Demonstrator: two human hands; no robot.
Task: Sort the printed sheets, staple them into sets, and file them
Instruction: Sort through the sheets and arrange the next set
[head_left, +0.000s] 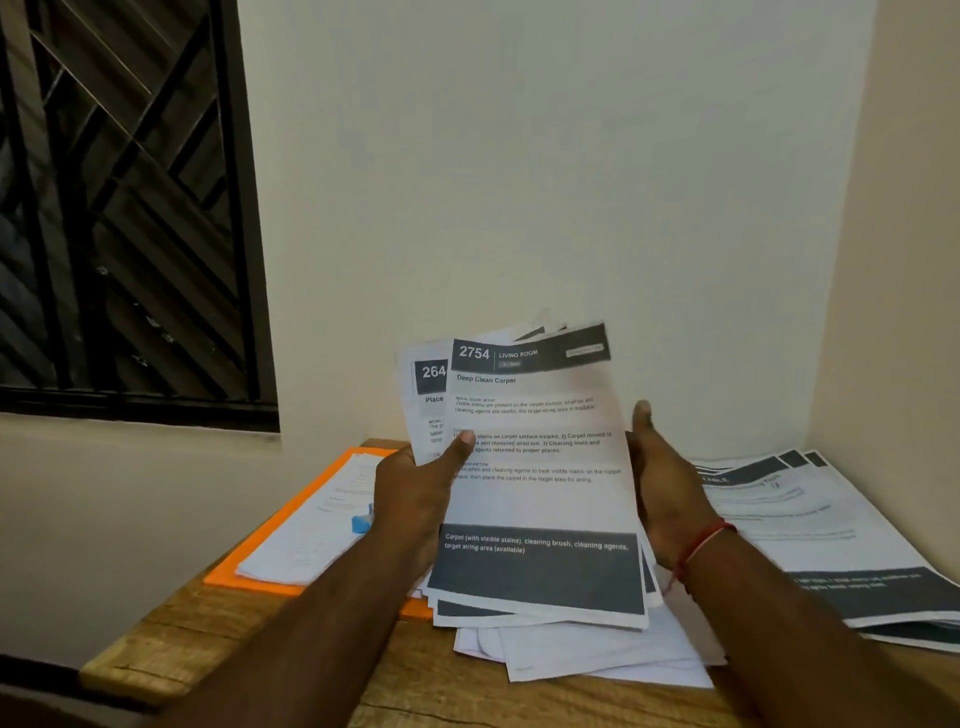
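Fingers of the left hand (415, 499), right of the orange folder (270, 530), go behind the sheaf (535, 467), thumb pinching its front, above the table (208, 634). Right hand (670, 493) touches its right edge; finger pose unclear. Pile (831, 530) far right.

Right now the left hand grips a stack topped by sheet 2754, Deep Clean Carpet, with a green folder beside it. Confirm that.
Wrong on colour: the head view shows the folder is orange, not green. The left hand does grip the stack topped by sheet 2754.
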